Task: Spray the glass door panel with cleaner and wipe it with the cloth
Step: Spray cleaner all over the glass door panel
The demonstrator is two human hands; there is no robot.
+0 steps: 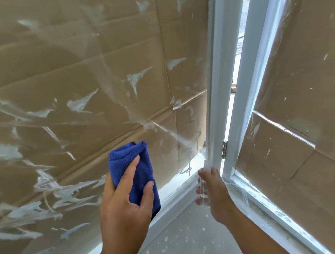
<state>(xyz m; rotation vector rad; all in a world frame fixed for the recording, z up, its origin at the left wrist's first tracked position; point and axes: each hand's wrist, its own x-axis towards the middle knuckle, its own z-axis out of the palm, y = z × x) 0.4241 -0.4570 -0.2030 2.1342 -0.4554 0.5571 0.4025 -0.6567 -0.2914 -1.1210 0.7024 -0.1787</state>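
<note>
Low at the corner where two framed panes meet: glass door panel (pixel 84 77), one, large, filling the left and centre of the view, backed by brown cardboard (pixel 39 62) and smeared with many white streaks and blotches; its lower edge runs along a white frame rail (pixel 177 193) slanting down to the left; its right edge meets a white upright post (pixel 217 79). Second pane (pixel 304 117), one, on the right, also cardboard-backed, standing ajar at an angle, with a narrow bright gap between it and the post; one metal hinge (pixel 224 149) sits low in that gap. Floor (pixel 182 242), grey, flecked with white spots, forms a small open wedge between the two frames, the only free room below the hands.

Cloth (pixel 135 172), one, blue, folded into a thick pad; held by the left hand (pixel 126 207), thumb on one side and fingers curled over its face, raised before the lower part of the glass door panel; whether it touches the glass cannot be told. Spray bottle (pixel 203 185), one, small and clear, contents hard to make out; gripped upright by the right hand (pixel 217 194), fingers wrapped round the body, one finger up at the white nozzle (pixel 207 164); it stands just beside the foot of the post, nozzle towards the panel's lower right corner.
</note>
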